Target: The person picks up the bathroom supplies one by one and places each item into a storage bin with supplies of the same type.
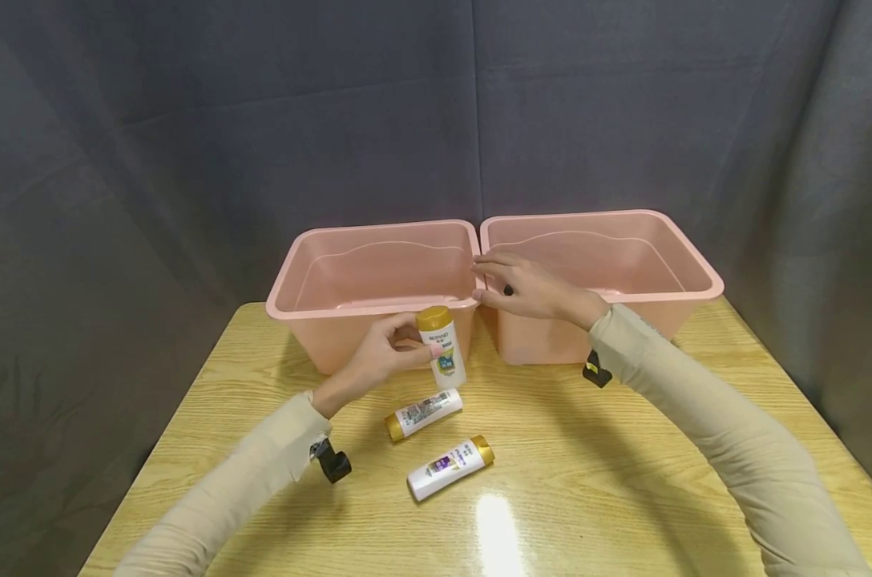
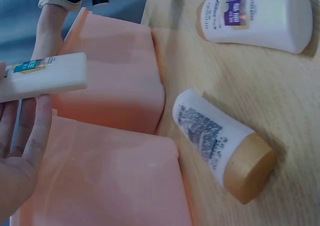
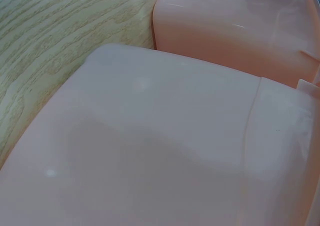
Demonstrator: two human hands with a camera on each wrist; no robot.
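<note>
Bottle (image 1: 442, 347) up off the table, upright, gold cap on top, pinched between thumb and fingers of the left hand (image 1: 378, 357) right in front of the left pink bin (image 1: 313, 276); the left wrist view shows the fingers (image 2: 27, 136) lying straight and close together along the bottle's white side. Right hand (image 1: 533, 288) sits at abt 1 o'clock from that bottle, over the spot where the two bins' rims meet, fingers slightly spread, fingertips on the rim of the left pink bin, palm over the near corner of the right pink bin (image 1: 696, 264). Can't tell if the thumb hooks under the rim. Bins stand side by side, touching, at the table's far edge. Two more bottles lie flat on the wooden table (image 1: 623, 481): second bottle (image 1: 423, 413) at 6 o'clock just below the held one, third bottle (image 1: 450, 468) nearer still, gold cap pointing to 2 o'clock. Dark clips show at both sleeve cuffs.
</note>
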